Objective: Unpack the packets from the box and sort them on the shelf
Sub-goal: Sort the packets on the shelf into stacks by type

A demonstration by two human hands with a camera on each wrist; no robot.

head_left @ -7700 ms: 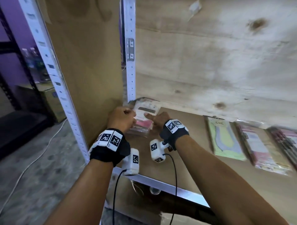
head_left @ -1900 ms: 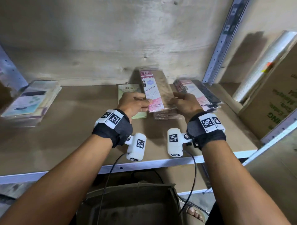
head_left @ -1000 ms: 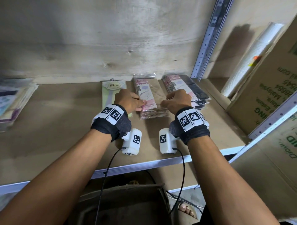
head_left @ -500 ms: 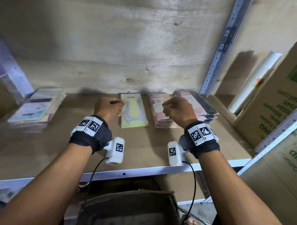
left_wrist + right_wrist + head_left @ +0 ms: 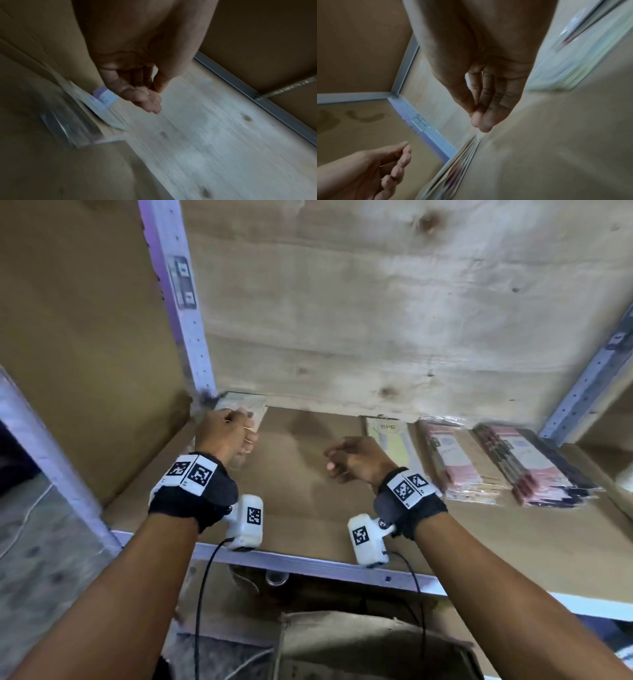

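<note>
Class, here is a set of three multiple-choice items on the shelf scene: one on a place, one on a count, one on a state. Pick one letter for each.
1. Where does the leftmost stack of packets lie on the shelf?
A. back left corner
B. front edge, middle
C. right end

2. How many piles of packets lie to the right of the right hand?
A. one
B. three
C. five

3. What is the right hand holding?
A. a packet
B. a cup
C. nothing

Answers:
1 A, the stack sits by the left upright, against the back board.
2 B, a green pile, a pink pile and a dark-edged pile.
3 C, its fingers are loose and empty.
</note>
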